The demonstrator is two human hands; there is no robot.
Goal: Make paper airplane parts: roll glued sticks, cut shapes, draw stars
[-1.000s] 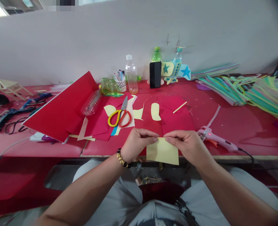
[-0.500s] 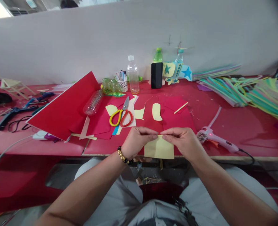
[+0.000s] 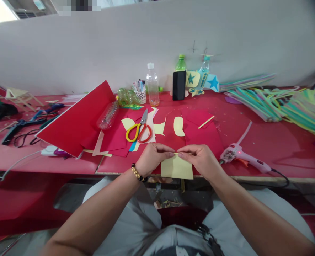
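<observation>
One flat rectangular yellow paper sheet: we see left hand and right hand pinching its top edge, by the counter front. We count one metal-bladed scissors, one pink glue gun.

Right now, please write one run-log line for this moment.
left hand: pinches top edge of yellow paper; right hand: pinches same edge; scissors: beyond left hand; pink hot-glue gun: right of right hand

Black-and-gold beaded bracelet on left wrist, bare forearms, pale grey trousers, dark chain-like strap
</observation>
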